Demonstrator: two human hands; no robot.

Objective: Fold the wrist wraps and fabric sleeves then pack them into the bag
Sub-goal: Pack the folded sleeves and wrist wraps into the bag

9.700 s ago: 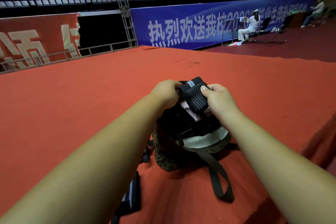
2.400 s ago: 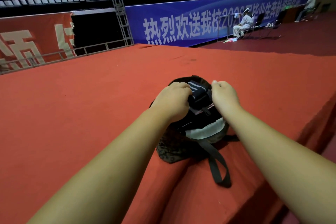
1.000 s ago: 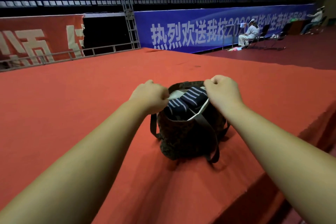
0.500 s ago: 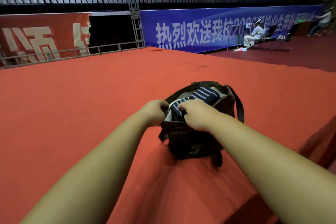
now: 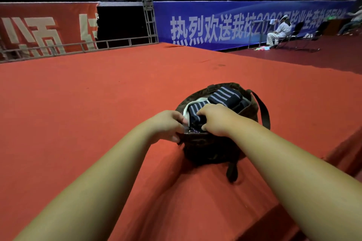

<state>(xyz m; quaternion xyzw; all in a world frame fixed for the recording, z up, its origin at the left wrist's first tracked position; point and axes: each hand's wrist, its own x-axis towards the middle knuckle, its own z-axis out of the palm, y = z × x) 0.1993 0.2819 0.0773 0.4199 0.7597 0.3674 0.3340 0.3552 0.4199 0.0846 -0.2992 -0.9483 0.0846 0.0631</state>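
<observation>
My L hand (image 5: 166, 125) pinches bag (image 5: 211, 150) near rim. R hand (image 5: 217, 119) curled on wrist wrap (image 5: 195, 108), wrap directly under it, long axis away-right.

Bag (image 5: 211, 148): dark mottled cloth, matt. Strap (image 5: 263, 110): flat webbing. Wraps (image 5: 225, 97): striped cloth, matt. Carpet (image 5: 98, 103): felt-like, matt. Far truss (image 5: 146, 6): bare metal.
</observation>
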